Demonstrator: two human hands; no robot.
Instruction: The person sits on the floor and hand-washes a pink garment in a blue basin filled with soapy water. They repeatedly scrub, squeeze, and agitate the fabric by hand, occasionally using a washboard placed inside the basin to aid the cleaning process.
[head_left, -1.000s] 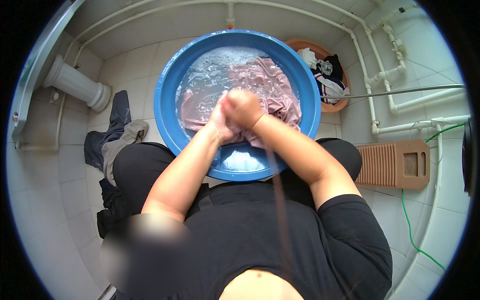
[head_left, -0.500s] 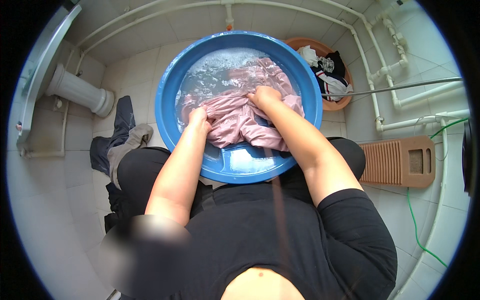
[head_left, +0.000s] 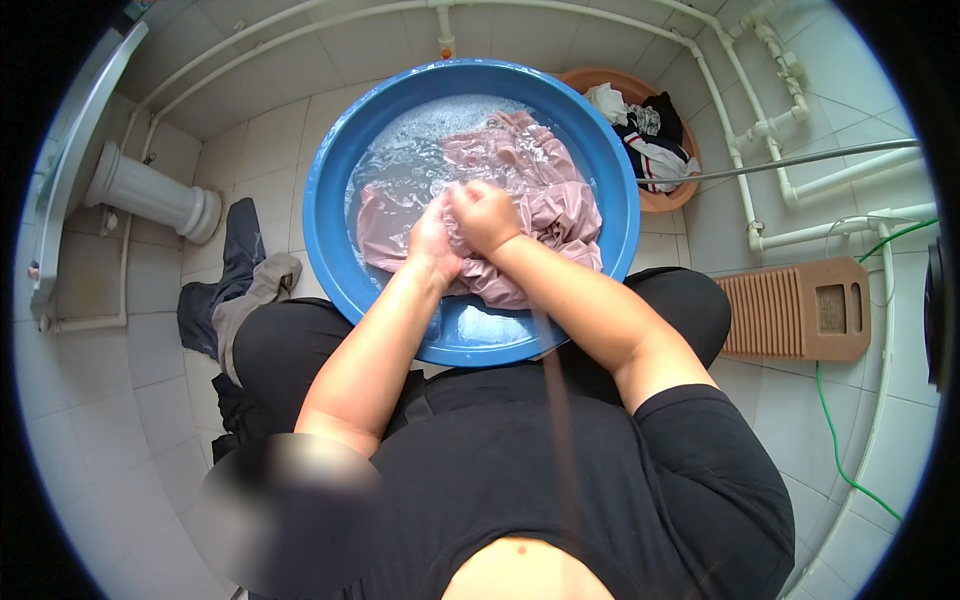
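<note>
A wide blue basin (head_left: 330, 150) of soapy water stands before me, between my knees. In it lies a wet, crumpled pink garment (head_left: 560, 215), partly under the water. My left hand (head_left: 436, 240) and my right hand (head_left: 486, 218) are pressed close together over the middle of the garment. Both are closed, with a bunch of its cloth between them; their fingertips are partly hidden and a little blurred. White suds (head_left: 425, 125) float along the far side of the water.
An orange basin (head_left: 695, 140) with black and white clothes stands behind on the right. A brown washboard (head_left: 790, 310) lies at my right. Dark trousers (head_left: 248, 230) and a beige cloth (head_left: 268, 285) lie on the left floor. A pedestal sink (head_left: 150, 190) and white pipes (head_left: 740, 190) line the walls.
My hands have come together from holding the garment apart; the left moved right and the right moved left. The cloth has spread to the left in the water.
</note>
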